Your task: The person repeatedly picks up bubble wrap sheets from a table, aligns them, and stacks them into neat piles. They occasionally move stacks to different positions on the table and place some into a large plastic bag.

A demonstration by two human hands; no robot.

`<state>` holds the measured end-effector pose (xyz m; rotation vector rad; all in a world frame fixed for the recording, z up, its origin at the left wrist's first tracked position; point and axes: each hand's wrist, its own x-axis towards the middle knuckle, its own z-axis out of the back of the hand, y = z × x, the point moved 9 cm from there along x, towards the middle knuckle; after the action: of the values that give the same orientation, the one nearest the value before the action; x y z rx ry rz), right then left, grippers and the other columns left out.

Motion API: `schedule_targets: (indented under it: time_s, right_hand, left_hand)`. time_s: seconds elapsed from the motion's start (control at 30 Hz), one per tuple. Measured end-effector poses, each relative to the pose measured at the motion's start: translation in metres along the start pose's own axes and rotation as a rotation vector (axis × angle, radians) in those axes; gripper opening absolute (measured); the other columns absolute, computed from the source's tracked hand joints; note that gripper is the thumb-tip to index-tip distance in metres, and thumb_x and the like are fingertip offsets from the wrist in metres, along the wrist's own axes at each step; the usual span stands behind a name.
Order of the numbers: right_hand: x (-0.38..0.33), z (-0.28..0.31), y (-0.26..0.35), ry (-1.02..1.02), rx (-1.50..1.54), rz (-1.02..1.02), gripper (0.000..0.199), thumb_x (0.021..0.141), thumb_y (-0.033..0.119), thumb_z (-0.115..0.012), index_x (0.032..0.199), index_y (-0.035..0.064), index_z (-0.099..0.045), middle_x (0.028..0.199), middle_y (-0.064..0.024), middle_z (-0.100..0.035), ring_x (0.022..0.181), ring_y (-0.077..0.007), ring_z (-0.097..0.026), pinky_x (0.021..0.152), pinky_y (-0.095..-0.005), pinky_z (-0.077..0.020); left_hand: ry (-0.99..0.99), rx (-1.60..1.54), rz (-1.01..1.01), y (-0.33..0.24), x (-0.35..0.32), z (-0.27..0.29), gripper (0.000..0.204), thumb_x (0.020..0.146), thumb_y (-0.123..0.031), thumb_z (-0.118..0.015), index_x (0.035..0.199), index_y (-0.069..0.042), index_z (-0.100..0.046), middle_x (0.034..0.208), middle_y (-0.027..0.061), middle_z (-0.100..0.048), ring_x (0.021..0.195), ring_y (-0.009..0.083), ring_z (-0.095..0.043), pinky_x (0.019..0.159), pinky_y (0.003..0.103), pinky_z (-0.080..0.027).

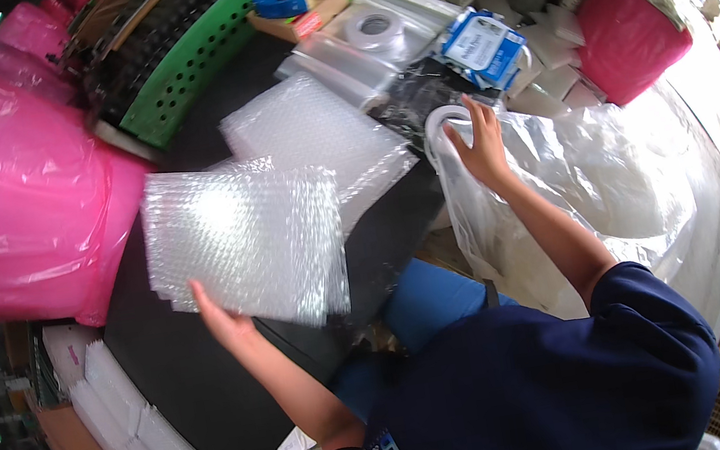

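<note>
My left hand (228, 327) grips the near edge of a stack of clear bubble wrap sheets (240, 233), thumb on top and the other fingers hidden underneath. The stack lies tilted over the black table and partly covers a second pile of bubble wrap (309, 130). My right hand (485, 149) is raised at the table's right side, fingers apart and holding nothing. Just beside it is a white ring-shaped roll (437, 134), which the thumb overlaps; I cannot tell whether they touch. A large clear plastic bag (577, 183) hangs below my right forearm.
Clear plastic sleeves (337, 70), a tape roll (375, 29) and a blue-and-white packet (483, 48) lie at the table's far side. A cardboard tray (311, 11) holds blue tape (284, 1). Pink-wrapped bundles (30, 200) crowd the left; a box of folded bubble wrap (145, 434) stands near left.
</note>
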<state>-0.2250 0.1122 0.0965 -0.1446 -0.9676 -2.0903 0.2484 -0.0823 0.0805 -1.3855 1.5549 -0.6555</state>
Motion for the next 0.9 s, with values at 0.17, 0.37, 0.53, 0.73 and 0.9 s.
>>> schedule_targets:
  time_s: [0.17,0.37,0.53,0.73,0.9]
  right_hand:
    - [-0.1,-0.071,0.036,0.017,0.048,-0.105,0.055,0.086,0.032,-0.05,0.133,0.0103,-0.031,0.137,-0.0213,-0.023,0.126,-0.038,-0.023,0.103,-0.0458,-0.0177]
    - [-0.144,-0.114,0.052,0.128,-0.272,-0.087,0.049,0.084,0.028,-0.05,0.13,0.0176,-0.038,0.14,-0.0169,-0.023,0.131,-0.0342,-0.015,0.106,-0.0507,-0.0063]
    - [-0.142,-0.122,0.051,0.19,-0.4,-0.119,0.049,0.086,0.029,-0.046,0.132,0.0224,-0.034,0.141,-0.0165,-0.021,0.132,-0.0326,-0.014,0.106,-0.0513,-0.0075]
    - [-0.149,-0.123,0.048,0.2,-0.583,-0.53,0.049,0.089,0.035,-0.038,0.136,0.0315,-0.025,0.145,-0.0164,-0.006,0.132,-0.0415,-0.003,0.1,-0.0622,-0.0091]
    - [-0.153,-0.144,0.051,0.153,-0.525,-0.691,0.054,0.089,0.045,-0.035,0.138,0.0308,-0.018,0.145,-0.0189,0.0,0.13,-0.0476,-0.001,0.1,-0.0603,-0.0143]
  left_hand:
    - [-0.033,0.125,-0.085,0.032,0.01,0.039,0.061,0.086,-0.041,-0.053,0.125,0.002,-0.037,0.116,0.0099,-0.049,0.097,0.0201,-0.05,0.081,0.032,-0.042]
    - [-0.066,0.856,-0.588,0.035,-0.041,0.089,0.045,0.085,-0.024,-0.057,0.116,0.004,-0.041,0.087,0.0059,-0.049,0.071,0.0137,-0.046,0.063,0.028,-0.039]
    - [0.536,1.138,-0.592,0.065,-0.067,0.084,0.029,0.079,-0.02,-0.063,0.098,0.0,-0.054,0.061,0.0033,-0.04,0.053,0.0176,-0.041,0.052,0.031,-0.035]
    - [0.684,1.272,-0.728,0.062,-0.073,0.062,0.013,0.08,-0.018,-0.059,0.087,-0.008,-0.055,0.062,0.0013,-0.044,0.059,0.021,-0.045,0.053,0.035,-0.037]
    - [0.648,1.316,-0.715,0.061,-0.073,0.061,0.011,0.08,-0.018,-0.058,0.084,-0.008,-0.054,0.064,0.0021,-0.045,0.06,0.0214,-0.045,0.053,0.036,-0.037]
